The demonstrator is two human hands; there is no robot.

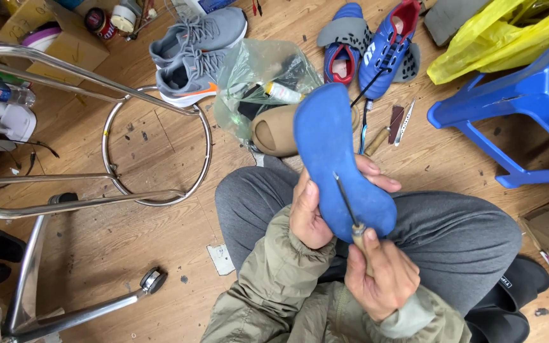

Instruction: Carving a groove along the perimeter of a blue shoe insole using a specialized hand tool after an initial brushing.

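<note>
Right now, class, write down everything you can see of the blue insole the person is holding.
The blue insole is a flat, foot-shaped piece, seemingly foam or fabric, matte and plain. It is held up over the person's lap, its rounded toe end pointing away toward the floor clutter. The left hand grips its left edge, fingertips showing at its right edge. The right hand holds a thin metal awl whose shaft lies across the insole's heel end.
</note>
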